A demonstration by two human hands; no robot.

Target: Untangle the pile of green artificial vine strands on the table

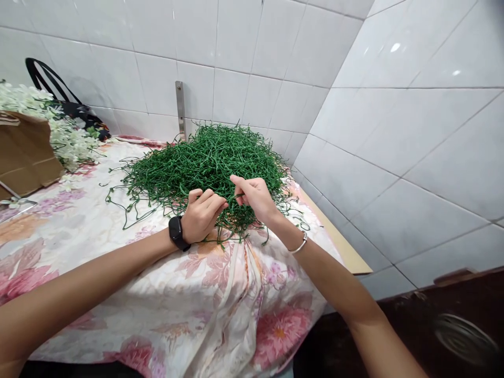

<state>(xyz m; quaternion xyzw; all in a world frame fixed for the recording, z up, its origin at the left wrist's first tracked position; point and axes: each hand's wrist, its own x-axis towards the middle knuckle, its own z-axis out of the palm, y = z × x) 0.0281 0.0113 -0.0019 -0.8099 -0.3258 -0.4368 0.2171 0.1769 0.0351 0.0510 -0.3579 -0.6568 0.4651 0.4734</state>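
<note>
A large tangled heap of thin green artificial flower stems [212,157] lies on the table against the tiled wall. At the heap's front edge, my left hand [202,212], with a black band on its wrist, is closed with its fingers curled around a green stem. Just to its right, my right hand [254,197], with a pale bangle on the wrist, is closed too, thumb and fingers pinched on a green stem. The two hands are close together but apart. Most of what lies inside the fingers is hidden.
A floral cloth [149,294] covers the table. White artificial flowers [74,139] stand at the left beside a brown cardboard box [27,155] and a black bag [74,107]. A metal strip [180,107] is upright at the wall. A pale board [338,231] edges the right side.
</note>
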